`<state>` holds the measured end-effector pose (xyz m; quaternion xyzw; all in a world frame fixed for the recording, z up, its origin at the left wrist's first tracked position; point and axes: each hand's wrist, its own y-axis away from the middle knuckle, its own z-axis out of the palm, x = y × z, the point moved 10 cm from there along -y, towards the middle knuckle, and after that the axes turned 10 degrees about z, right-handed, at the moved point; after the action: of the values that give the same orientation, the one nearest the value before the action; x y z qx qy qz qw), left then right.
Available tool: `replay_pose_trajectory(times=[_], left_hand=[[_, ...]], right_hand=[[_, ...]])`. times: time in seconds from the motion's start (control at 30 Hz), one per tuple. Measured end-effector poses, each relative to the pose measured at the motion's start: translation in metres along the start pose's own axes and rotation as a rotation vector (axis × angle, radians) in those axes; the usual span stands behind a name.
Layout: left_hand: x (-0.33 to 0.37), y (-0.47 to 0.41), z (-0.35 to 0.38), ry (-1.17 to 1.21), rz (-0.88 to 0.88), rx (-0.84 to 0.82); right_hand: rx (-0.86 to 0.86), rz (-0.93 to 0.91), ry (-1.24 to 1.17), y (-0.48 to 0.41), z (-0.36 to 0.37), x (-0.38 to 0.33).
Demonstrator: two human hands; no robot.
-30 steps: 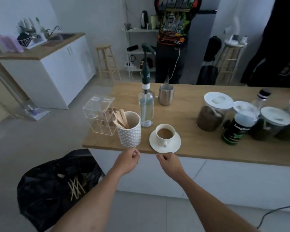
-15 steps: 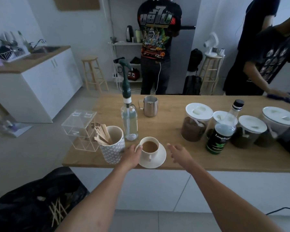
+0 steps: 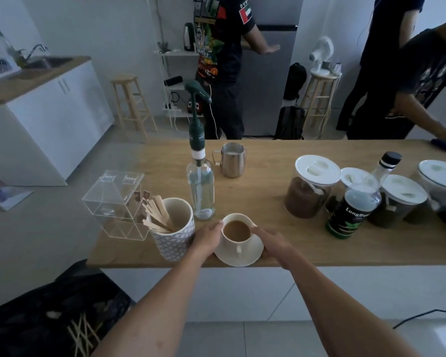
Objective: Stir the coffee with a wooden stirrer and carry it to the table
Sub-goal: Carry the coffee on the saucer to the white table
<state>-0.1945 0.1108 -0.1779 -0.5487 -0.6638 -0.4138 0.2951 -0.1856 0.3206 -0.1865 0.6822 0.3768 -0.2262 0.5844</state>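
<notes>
A clear pump bottle stands upright on the counter, with a steel milk pitcher behind it. To the right, white-lidded jars cluster around a dark green bottle; an acrylic box sits at the left end.

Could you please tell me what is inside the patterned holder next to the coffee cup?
The patterned holder contains flat wooden stirrers, leaning against its left rim with their tops sticking out. Their lower ends and the holder's bottom are hidden by its wall.
</notes>
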Motion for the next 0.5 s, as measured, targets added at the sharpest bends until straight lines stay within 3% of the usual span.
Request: replay_pose_trajectory(times=[0.2,0.5], left_hand=[[0.001,-0.007,0.003,0.111,-0.011,0.017],[0.034,-0.004,0.050,0.274,-0.020,-0.172]], right_hand=[[0.029,0.050,-0.085,-0.010,-0.007,0.013],[0.059,0.058,-0.234,0.024,-0.055,0.031]])
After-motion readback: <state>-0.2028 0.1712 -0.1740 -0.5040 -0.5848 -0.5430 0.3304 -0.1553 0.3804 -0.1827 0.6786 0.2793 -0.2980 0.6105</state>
